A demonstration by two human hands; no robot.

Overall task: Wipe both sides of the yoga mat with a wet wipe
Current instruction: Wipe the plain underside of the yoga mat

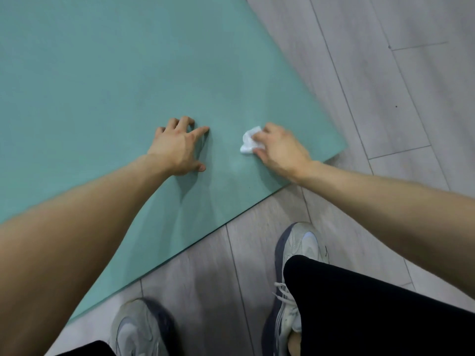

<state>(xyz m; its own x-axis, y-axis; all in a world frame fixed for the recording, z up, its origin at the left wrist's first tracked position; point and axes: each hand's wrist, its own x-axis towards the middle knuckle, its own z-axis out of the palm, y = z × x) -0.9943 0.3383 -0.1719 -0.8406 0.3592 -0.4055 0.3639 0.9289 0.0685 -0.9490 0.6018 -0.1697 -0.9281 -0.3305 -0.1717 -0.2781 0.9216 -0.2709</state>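
Observation:
A teal yoga mat lies flat on the floor and fills the upper left of the head view. Its near right corner sits at the middle right. My right hand holds a crumpled white wet wipe against the mat close to that corner, with the fingers curled over the wipe. My left hand rests on the mat a little to the left, fingertips spread and pressing down, holding nothing.
Grey wood-look floor planks surround the mat on the right and in front. My two feet in grey and white sneakers stand on the floor just off the mat's front edge, with black trouser legs at the bottom right.

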